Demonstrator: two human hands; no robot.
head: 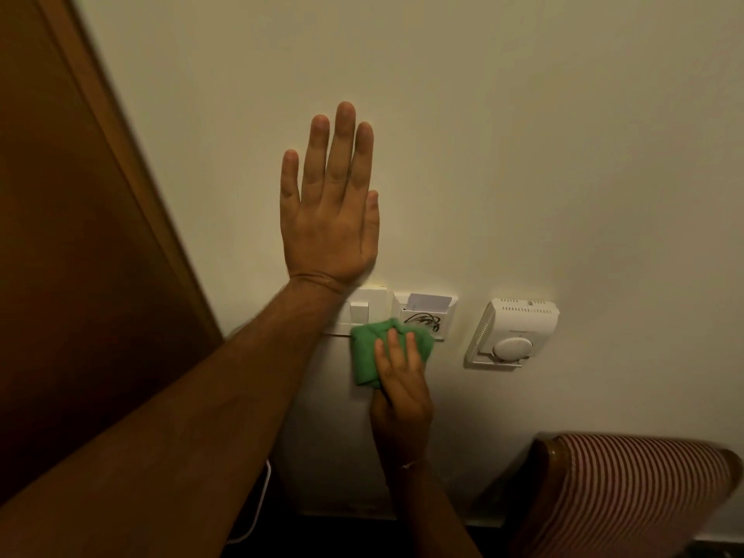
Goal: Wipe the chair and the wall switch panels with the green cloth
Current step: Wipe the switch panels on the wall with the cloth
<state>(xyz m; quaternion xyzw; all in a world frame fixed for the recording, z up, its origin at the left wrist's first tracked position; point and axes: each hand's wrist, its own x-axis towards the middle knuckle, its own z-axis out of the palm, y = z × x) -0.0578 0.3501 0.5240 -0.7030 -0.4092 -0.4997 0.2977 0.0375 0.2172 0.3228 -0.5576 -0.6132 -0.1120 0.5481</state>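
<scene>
My left hand lies flat on the cream wall with its fingers spread, just above the white switch panel, whose left part my wrist covers. My right hand presses the folded green cloth against the lower edge of the switch panel and of the white key-card holder beside it, which has a card in its slot. The chair, with red-and-white striped upholstery and a dark wooden frame, stands at the lower right against the wall.
A white thermostat with a round dial is mounted to the right of the card holder. A brown wooden door with its frame fills the left side. A white cable hangs near the floor under my left arm.
</scene>
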